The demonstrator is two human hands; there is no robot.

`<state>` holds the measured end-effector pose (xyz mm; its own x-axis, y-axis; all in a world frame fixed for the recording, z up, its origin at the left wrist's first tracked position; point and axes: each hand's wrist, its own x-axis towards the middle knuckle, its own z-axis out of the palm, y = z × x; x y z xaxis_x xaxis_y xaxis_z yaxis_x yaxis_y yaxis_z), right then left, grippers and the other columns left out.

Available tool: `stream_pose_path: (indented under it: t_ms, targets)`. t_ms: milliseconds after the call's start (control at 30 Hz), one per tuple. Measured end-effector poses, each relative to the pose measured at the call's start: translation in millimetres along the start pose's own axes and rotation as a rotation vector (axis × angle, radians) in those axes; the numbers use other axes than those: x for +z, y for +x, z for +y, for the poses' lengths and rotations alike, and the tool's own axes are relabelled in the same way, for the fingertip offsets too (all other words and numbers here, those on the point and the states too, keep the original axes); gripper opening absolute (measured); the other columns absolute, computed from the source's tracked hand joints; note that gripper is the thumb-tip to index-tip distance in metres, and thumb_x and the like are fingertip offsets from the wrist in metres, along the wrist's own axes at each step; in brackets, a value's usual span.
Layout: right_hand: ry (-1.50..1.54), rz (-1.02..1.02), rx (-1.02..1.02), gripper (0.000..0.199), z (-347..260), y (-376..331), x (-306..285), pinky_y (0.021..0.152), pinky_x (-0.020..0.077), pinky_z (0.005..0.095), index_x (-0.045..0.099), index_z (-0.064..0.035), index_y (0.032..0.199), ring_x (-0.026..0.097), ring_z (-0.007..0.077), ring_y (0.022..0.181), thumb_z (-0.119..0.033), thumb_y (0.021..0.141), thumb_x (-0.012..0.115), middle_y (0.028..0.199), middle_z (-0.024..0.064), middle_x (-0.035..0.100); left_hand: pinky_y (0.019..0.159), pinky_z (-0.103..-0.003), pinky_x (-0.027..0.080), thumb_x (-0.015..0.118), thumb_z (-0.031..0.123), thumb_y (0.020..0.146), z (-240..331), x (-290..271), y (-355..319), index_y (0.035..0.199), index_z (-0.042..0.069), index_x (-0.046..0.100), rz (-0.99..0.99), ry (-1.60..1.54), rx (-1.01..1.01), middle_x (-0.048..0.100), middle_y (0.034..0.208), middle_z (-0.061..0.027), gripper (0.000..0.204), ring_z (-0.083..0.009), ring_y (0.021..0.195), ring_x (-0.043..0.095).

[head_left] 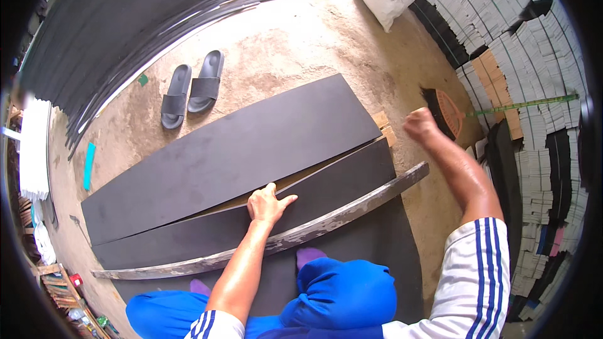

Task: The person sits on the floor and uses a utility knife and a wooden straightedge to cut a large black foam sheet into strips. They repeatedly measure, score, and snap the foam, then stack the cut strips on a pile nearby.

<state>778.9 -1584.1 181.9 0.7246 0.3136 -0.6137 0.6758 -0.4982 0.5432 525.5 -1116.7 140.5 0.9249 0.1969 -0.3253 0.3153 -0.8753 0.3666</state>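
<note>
A dark grey flat sheet (251,144) lies on the floor in front of me, and a narrower dark strip (339,179) lies along its near side. Between them a thin wedge-shaped gap shows a brownish surface. My left hand (265,207) is at this gap, fingers curled over the strip's far edge and thumb stretched to the right on top. A long worn wooden bar (314,227) runs along the strip's near side, under my left forearm. Beyond the sheet's right end my right hand (419,124) is raised in a fist; what it holds, if anything, is hidden.
Dark slide sandals (205,85) stand beyond the sheet. A large pile of dark sheets (138,19) is at far left, with a teal strip (89,166) nearby. An orange broom (447,113) and tied stacks of white pieces (534,56) are at right. A dark mat (377,245) lies under me.
</note>
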Motion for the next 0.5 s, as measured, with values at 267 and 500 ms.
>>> stream_pose_path:
  t_ms: [267, 500]
  targets:
    - [0.470, 0.575, 0.016, 0.021, -31, -60, -91, 0.072, 0.0598, 0.0485, 0.069, -0.0122, 0.094, 0.076, 0.0340, 0.082, -0.031, 0.102, 0.064, 0.088, 0.0112, 0.074, 0.095, -0.049, 0.055, 0.086, 0.061, 0.080, -31, 4, 11, 0.114, 0.008, 0.070, -0.025, -0.007, 0.113, 0.074, 0.114, -0.0160, 0.064, -0.0340, 0.110, 0.068]
    - [0.654, 0.361, -0.567, 0.026, -219, -38, -203, 0.090, 0.0604, 0.0464, 0.061, -0.0089, 0.121, 0.068, 0.0336, 0.115, -0.022, 0.098, 0.064, 0.119, 0.0142, 0.066, 0.118, -0.048, 0.044, 0.082, 0.047, 0.089, -160, -58, -27, 0.139, 0.007, 0.062, -0.042, 0.193, 0.595, 0.064, 0.142, -0.0115, 0.067, -0.0316, 0.137, 0.055]
